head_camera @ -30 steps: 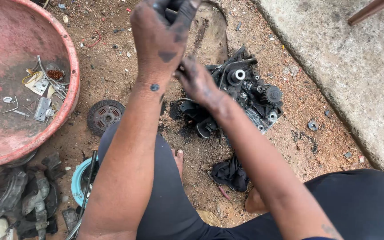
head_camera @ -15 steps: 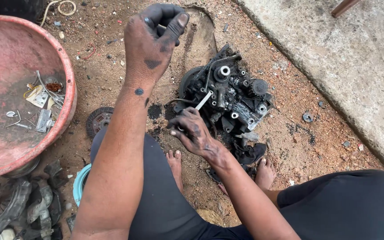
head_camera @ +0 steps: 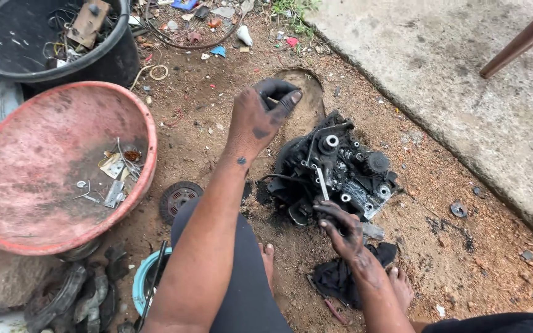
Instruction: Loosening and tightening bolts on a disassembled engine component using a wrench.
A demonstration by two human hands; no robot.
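left hand [head_camera: 260, 117]: our greasy left hand is raised above the dirt, fingers curled together around a small piece we cannot make out.
right hand [head_camera: 340, 227]: fingers pinched on the lower end of a slim metal tool [head_camera: 322, 184] that stands against the engine block.
engine block [head_camera: 334, 169]: black and oily, it sits on the bare ground between our hands, just in front of our feet.
black rag [head_camera: 340, 276]: lies under our right wrist, beside the toes.
red basin [head_camera: 26, 185]: to our left, with small metal bits in it.
clutch disc [head_camera: 179, 198]: on the dirt beside the basin.
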